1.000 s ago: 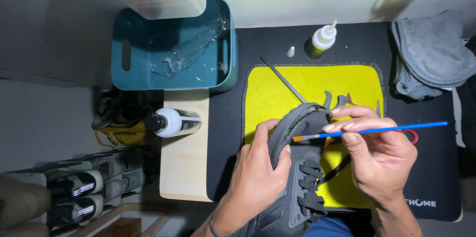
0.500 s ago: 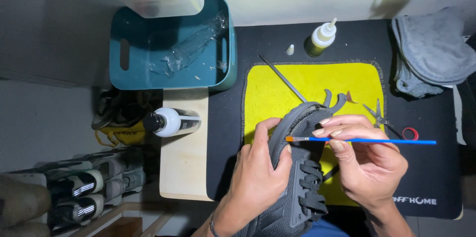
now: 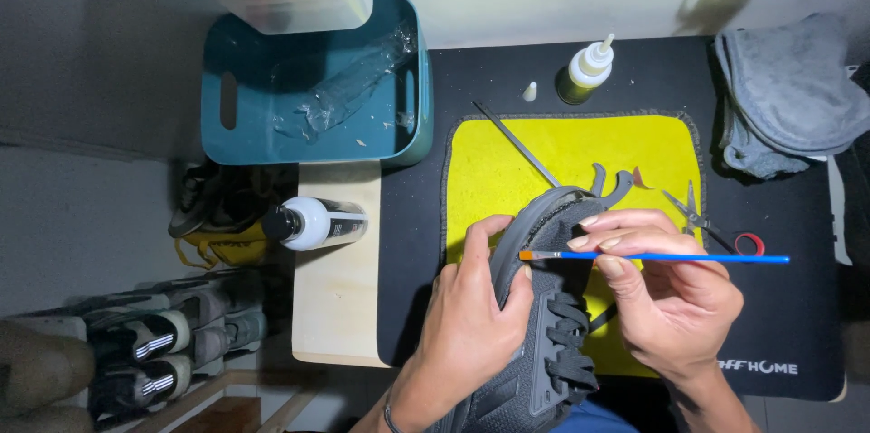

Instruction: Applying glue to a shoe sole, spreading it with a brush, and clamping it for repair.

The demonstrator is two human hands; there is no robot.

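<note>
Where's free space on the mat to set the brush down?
Free: black mat below the scissors, right of the right hand; yellow cloth between rod and glue bottle. Crowded: around the shoe and left hand.

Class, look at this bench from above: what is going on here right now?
A person holds a dark grey laced shoe over a yellow cloth on a black mat. The left hand grips the shoe's side, thumb at the heel opening. The right hand holds a thin blue brush, its tip at the heel collar. A glue bottle stands uncapped behind the cloth, small scissors lie to the right, and a teal bin sits at left.
</note>
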